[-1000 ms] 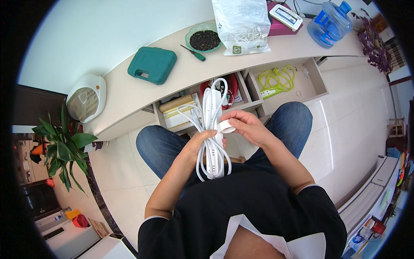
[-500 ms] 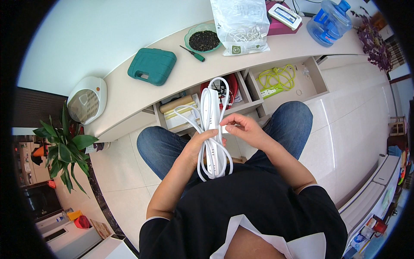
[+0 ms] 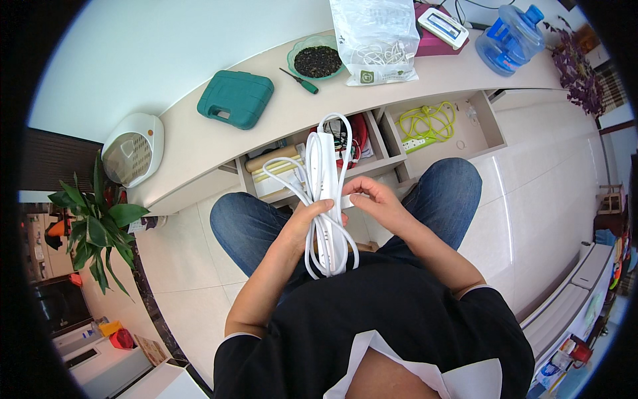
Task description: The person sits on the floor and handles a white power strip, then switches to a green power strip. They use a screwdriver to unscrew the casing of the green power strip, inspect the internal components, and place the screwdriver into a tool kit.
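A white power strip point(image 3: 328, 166) stands lengthwise in front of me, bundled with loops of its white cable point(image 3: 346, 143). My left hand point(image 3: 302, 223) is wrapped round the middle of the bundle, thumb across the front. Close to its right side, my right hand point(image 3: 379, 203) pinches a small white strip point(image 3: 347, 201) against the bundle. Whether that piece is a tie or a tag I cannot make out. The lower end of the bundle rests near my shirt.
Two open drawers face me; the right drawer point(image 3: 488, 136) holds a yellow-green power strip point(image 3: 417, 143). On the counter point(image 3: 199, 156) are a green case point(image 3: 236, 100), a screwdriver point(image 3: 304, 84), a bowl of dark seeds point(image 3: 318, 61), a plastic bag point(image 3: 377, 40) and a water jug point(image 3: 508, 41).
My right fingers have drawn slightly away from the bundle, and more of the small white strip shows at their tips. The left hand keeps its hold.
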A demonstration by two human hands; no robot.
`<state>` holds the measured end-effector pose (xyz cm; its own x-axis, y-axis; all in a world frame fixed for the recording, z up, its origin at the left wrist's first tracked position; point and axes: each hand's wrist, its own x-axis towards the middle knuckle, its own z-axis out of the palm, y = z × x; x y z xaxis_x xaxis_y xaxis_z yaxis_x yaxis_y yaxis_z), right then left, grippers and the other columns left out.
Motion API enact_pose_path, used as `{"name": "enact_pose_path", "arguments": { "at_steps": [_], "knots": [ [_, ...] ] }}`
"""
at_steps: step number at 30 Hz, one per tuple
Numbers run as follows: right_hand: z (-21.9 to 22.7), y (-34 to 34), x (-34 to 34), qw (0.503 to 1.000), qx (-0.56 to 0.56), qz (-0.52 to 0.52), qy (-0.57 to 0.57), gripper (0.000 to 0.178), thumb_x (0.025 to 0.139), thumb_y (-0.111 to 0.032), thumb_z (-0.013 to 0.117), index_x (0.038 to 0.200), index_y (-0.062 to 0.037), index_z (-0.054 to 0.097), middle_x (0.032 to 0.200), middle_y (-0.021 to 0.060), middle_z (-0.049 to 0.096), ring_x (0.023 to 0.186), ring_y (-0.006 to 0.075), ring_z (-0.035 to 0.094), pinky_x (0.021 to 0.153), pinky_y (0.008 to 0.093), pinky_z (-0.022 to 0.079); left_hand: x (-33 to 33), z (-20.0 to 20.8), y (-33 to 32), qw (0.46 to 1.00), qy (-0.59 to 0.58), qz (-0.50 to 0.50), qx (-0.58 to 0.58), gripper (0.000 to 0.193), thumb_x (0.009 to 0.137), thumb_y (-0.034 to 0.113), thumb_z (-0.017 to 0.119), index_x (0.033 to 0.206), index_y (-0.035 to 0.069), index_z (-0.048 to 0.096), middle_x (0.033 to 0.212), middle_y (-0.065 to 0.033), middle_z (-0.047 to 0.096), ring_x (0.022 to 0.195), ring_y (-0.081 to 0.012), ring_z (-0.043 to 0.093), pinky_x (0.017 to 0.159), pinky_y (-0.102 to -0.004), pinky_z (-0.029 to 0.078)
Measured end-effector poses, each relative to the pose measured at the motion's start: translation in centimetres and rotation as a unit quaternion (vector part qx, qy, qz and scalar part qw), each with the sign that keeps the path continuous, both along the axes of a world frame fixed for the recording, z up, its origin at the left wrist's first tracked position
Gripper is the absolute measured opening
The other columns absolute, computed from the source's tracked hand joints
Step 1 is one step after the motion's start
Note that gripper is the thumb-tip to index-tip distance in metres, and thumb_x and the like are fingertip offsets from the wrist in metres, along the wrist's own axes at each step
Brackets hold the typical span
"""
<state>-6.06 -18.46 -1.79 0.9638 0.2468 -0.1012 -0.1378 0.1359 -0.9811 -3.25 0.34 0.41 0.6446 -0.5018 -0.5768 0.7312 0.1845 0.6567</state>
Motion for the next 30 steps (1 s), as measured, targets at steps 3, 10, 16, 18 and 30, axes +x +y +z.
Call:
{"name": "enact_pose_path", "arguments": {
  "at_steps": [3,10,16,18,30],
  "knots": [
    [0.0,0.3,0.0,1.000,0.015,-0.003,0.000,0.016,0.087,-0.008,0.056,0.102,-0.0023,0.055,0.097,0.0022,0.056,0.093,0.0085,0.052,0.077,0.0224,0.045,0.0,-0.3,0.1,1.000,-0.002,-0.005,-0.023,0.049,0.074,0.023,0.061,0.113,-0.003,0.047,0.076,-0.0146,0.062,0.064,-0.0221,0.064,0.061,-0.0316,0.055],
    [0.0,1.3,0.0,0.996,0.083,-0.012,0.036,0.011,0.085,-0.005,0.060,0.092,-0.0031,0.052,0.083,0.0015,0.058,0.074,0.0063,0.056,0.062,0.0204,0.046,0.1,-0.2,0.0,1.000,0.002,-0.019,-0.013,0.044,0.075,0.025,0.063,0.108,-0.002,0.051,0.076,-0.0135,0.062,0.065,-0.0214,0.064,0.062,-0.0308,0.055],
    [0.1,2.6,-0.2,0.995,0.052,-0.084,0.028,0.014,0.083,-0.008,0.062,0.089,-0.0042,0.051,0.083,0.0017,0.057,0.074,0.0071,0.053,0.066,0.0226,0.045,0.1,-0.3,0.2,0.999,-0.013,-0.038,-0.025,0.052,0.075,0.020,0.066,0.118,-0.002,0.047,0.088,-0.0132,0.061,0.073,-0.0211,0.063,0.066,-0.0316,0.054],
    [0.6,3.2,-0.4,0.993,0.031,-0.113,0.011,0.014,0.083,-0.010,0.063,0.090,-0.0045,0.051,0.085,0.0020,0.056,0.077,0.0081,0.051,0.070,0.0238,0.044,0.2,-0.4,0.3,0.999,-0.019,-0.037,-0.025,0.057,0.074,0.018,0.067,0.123,-0.002,0.044,0.096,-0.0126,0.060,0.081,-0.0208,0.062,0.071,-0.0315,0.053],
    [0.4,2.5,-1.2,0.995,0.071,-0.052,0.051,0.018,0.089,-0.015,0.055,0.102,-0.0032,0.053,0.097,0.0054,0.054,0.089,0.0105,0.051,0.078,0.0265,0.043,0.0,-0.3,-0.1,0.999,-0.030,0.013,0.012,0.072,0.068,0.021,0.064,0.132,0.002,0.036,0.094,-0.0115,0.057,0.072,-0.0191,0.060,0.065,-0.0289,0.052]
  ]
}}
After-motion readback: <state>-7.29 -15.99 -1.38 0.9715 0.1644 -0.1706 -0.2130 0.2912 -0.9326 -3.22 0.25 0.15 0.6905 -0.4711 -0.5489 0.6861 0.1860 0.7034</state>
